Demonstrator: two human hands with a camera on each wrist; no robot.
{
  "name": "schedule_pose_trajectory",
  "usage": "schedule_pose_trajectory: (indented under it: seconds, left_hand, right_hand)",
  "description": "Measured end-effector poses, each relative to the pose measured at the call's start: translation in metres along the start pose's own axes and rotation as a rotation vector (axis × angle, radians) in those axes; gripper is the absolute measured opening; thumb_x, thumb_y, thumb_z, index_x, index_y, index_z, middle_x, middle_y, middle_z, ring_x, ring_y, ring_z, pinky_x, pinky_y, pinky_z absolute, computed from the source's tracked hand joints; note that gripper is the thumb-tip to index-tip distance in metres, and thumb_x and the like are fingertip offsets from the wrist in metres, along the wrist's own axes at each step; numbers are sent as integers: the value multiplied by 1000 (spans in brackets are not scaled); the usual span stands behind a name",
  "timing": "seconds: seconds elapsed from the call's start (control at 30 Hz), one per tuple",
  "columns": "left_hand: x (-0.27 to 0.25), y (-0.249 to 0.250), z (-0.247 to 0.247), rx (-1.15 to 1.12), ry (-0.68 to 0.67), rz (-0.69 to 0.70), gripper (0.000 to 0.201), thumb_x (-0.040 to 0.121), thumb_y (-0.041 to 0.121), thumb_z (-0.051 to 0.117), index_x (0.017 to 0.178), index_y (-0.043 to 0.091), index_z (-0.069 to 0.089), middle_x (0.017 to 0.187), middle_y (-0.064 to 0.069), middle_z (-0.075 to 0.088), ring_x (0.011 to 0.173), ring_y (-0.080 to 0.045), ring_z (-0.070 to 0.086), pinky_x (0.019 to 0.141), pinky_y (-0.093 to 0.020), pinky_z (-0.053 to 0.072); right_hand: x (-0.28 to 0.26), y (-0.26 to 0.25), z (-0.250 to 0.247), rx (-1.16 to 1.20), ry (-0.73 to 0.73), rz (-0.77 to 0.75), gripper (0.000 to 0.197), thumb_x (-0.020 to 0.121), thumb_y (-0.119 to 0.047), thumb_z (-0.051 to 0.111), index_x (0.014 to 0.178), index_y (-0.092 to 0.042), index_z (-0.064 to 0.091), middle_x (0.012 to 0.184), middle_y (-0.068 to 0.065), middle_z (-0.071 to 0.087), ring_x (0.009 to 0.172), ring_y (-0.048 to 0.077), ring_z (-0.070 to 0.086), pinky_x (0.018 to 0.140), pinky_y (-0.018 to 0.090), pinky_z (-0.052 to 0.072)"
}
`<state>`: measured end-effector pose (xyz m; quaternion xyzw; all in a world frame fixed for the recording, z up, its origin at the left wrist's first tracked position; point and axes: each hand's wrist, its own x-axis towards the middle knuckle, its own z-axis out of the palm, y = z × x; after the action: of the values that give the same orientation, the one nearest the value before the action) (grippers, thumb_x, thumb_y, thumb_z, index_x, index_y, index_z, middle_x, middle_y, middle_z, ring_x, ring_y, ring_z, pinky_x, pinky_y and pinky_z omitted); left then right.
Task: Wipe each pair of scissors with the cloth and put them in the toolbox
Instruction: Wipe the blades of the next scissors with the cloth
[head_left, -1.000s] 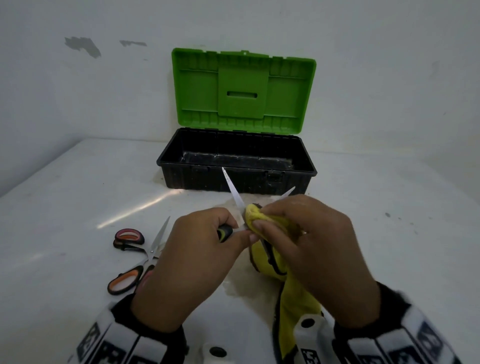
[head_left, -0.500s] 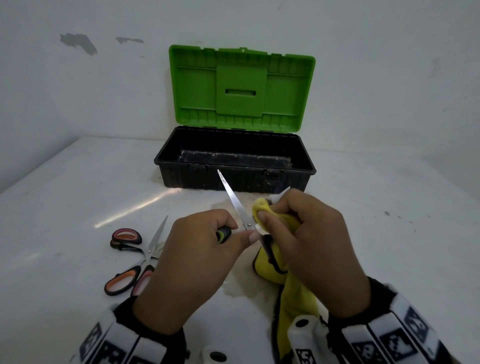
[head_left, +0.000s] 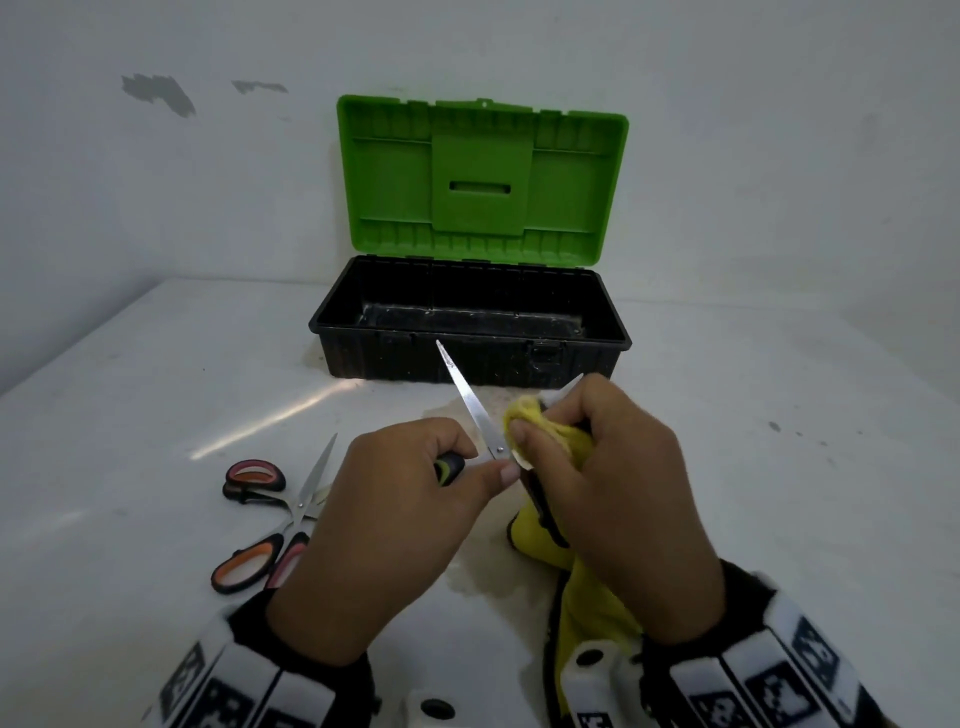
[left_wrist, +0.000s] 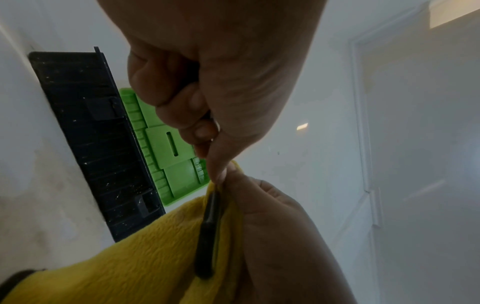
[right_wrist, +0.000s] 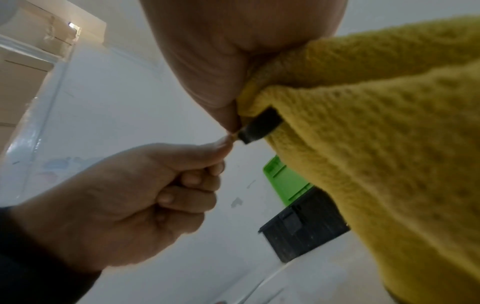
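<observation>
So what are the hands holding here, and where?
Left hand grips the open scissors by one handle; right hand pinches the yellow cloth around the other blade.

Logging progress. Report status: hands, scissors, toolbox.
Left hand grips open black-handled scissors. Right hand pinches yellow cloth round one blade. Black green-lidded toolbox open. Nothing blocking.

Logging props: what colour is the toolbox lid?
Bright green; the lid shows best in the head view.

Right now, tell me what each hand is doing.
Left hand: closed on the scissors handle.
Right hand: closed on the cloth, around one blade.
</observation>
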<state>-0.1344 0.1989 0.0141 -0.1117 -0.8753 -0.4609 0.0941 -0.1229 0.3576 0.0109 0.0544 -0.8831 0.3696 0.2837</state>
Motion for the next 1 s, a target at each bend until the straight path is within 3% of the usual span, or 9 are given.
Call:
schedule_pose_trajectory:
  seconds: [0.1,0.23,0.37,0.63,0.73,0.8,0.93,1.0]
  left_hand:
    - [-1,-1,0,4,-2,9,30,74,52,74,64,27,62,52,8,49,52,2,48,51,-9,37]
    - [-2,0,5,25,16,47,34,75,54,71,63,23,62,55,1,51,54,-5,45,54,-12,39]
    - [-1,-2,-1,-2,28,30,30,71,50,77,62,25,64,52,5,51,54,0,48,54,-10,39]
    - [-4,-7,-3,-40,-2,-14,32,71,50,77,61,22,64,51,4,49,49,-2,46,49,-11,38]
    - [-2,-7,-6,-48,-13,-15,33,72,51,76,62,22,64,52,2,49,49,-2,44,49,-11,38]
    - [-1,-7,-5,-49,-13,-7,33,71,52,75,62,22,65,55,-3,53,50,-3,44,50,-12,38]
    - [-4,-5,-4,-9,-27,9,30,71,55,72,64,28,64,55,6,54,55,2,49,52,-11,39]
    - [-6,-7,-6,-17,-23,27,36,67,62,70,64,27,65,55,3,55,53,-1,49,51,-12,40]
  right_hand:
    - [-6,-3,1,-25,-45,-7,20,86,-42,64,77,-26,55,66,-12,57,62,7,55,55,26,49]
    - [1,-3,5,-44,69,-2,24,86,-36,68,75,-27,49,64,-12,53,59,5,53,51,15,40]
    - [-5,-6,9,-50,38,-3,29,87,-36,68,74,-32,42,63,-14,48,61,8,51,54,19,37]
    - [-17,-1,-2,-126,-64,-1,26,83,-44,68,72,-35,46,64,-16,52,63,7,52,56,28,47]
    - [-14,-1,-11,-61,33,-8,23,83,-42,69,72,-30,52,63,-14,55,62,9,55,51,20,45]
    - [-12,-5,-12,-43,57,-37,23,83,-41,69,73,-29,54,64,-14,56,60,8,54,50,20,43]
    - [-11,-8,-3,-103,43,-67,28,84,-41,72,72,-32,49,61,-20,48,58,4,50,53,15,35]
    - [-6,-3,-4,-88,94,-16,31,84,-37,73,70,-29,47,57,-18,46,55,5,50,49,9,33]
